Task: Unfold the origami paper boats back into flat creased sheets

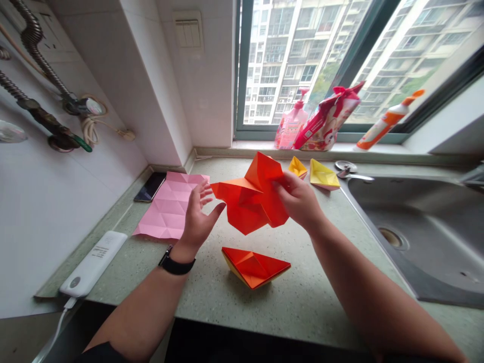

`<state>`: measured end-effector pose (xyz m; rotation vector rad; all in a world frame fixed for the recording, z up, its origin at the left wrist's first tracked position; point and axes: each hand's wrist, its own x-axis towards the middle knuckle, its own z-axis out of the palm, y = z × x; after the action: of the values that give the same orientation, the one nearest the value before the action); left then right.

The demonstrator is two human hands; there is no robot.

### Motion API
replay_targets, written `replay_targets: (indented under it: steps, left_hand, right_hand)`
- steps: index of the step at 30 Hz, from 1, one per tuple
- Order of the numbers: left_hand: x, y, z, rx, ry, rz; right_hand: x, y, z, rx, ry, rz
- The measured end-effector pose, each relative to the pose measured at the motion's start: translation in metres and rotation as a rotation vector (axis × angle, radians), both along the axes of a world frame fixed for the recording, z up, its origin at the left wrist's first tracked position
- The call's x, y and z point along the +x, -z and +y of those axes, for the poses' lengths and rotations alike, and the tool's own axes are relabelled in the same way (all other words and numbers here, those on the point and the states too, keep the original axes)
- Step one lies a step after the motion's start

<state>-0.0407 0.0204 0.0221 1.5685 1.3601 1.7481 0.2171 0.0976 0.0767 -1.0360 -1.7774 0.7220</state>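
Note:
A creased sheet of orange-red paper (245, 204), partly unfolded, is held above the counter. My right hand (300, 199) grips its right side, thumb in front. My left hand (200, 212) is beside the paper's left corner, fingers spread and thumb apart, holding nothing; a black watch (177, 261) is on that wrist. Below the held sheet, a folded paper boat (252, 267), orange-red inside and yellowish outside, stands on the counter near the front edge. To the left lies a pink sheet (172, 206) with a grid of creases, partly behind my left hand.
Two small yellow paper boats, one orange-yellow (297, 167) and one pale yellow (323, 175), stand at the back. A steel sink (416, 212) is on the right. A phone (150, 186) and a white power bank (94, 263) lie left. Bottles and a red bag (328, 121) line the windowsill.

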Motion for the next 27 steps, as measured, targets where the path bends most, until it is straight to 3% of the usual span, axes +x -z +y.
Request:
replay_targets:
  steps: [2, 5, 10, 13, 20, 27]
  left_hand:
    - [-0.005, -0.001, 0.0, 0.175, -0.126, 0.286]
    - [-0.006, -0.007, -0.005, 0.328, -0.188, 0.579]
    - [0.0, -0.01, -0.012, 0.351, -0.142, 0.706]
    - [-0.001, -0.009, -0.011, 0.259, -0.13, 0.521]
    - [-0.002, -0.014, -0.003, -0.053, 0.095, -0.262]
    - [-0.008, -0.011, 0.001, -0.09, 0.201, -0.432]
  right_hand:
    - [0.004, -0.005, -0.004, 0.195, 0.108, -0.223]
    - [-0.001, -0.007, -0.017, 0.358, 0.095, -0.422]
    - [-0.016, -0.002, -0.032, 0.386, 0.016, -0.491]
    - [-0.017, -0.001, -0.03, 0.323, -0.017, -0.47]
    - [-0.007, -0.005, -0.015, 0.152, -0.041, -0.317]
    - [-0.003, 0.001, -0.003, -0.041, -0.163, -0.056]
